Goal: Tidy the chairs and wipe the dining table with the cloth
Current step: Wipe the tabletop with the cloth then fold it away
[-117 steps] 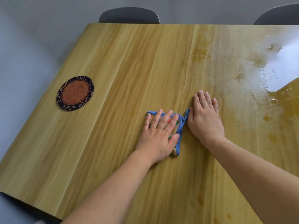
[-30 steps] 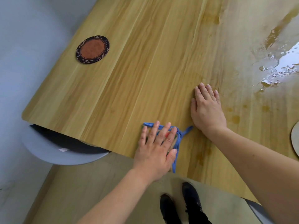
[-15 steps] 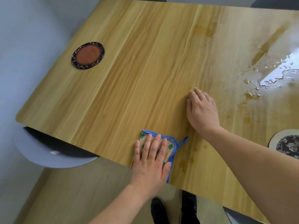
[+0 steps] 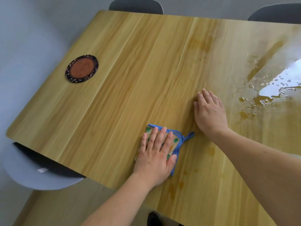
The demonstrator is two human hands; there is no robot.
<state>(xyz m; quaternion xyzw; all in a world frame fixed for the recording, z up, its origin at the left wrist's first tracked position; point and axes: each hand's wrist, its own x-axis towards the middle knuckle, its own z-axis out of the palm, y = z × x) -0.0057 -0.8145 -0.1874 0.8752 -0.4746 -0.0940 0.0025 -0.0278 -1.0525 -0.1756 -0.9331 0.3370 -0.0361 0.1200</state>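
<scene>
My left hand (image 4: 155, 154) lies flat on a folded cloth (image 4: 176, 141), beige with green and yellow spots and a blue hem, pressing it onto the wooden dining table (image 4: 130, 66) near the front edge. My right hand (image 4: 209, 114) rests palm down on the bare wood just right of and beyond the cloth, holding nothing. A grey chair (image 4: 35, 175) is tucked under the table's left corner. Two more chair backs show at the far edge, one at centre (image 4: 136, 5) and one at the right (image 4: 276, 13).
A round dark coaster (image 4: 82, 68) with a brown centre lies at the left of the table. A wet patch with droplets (image 4: 267, 93) shines at the right, with amber stains around it. My shoes (image 4: 154, 219) show below the front edge.
My left hand has pushed the cloth away from the front edge, further onto the table. The right hand has stayed flat in about the same spot. The view has tilted up.
</scene>
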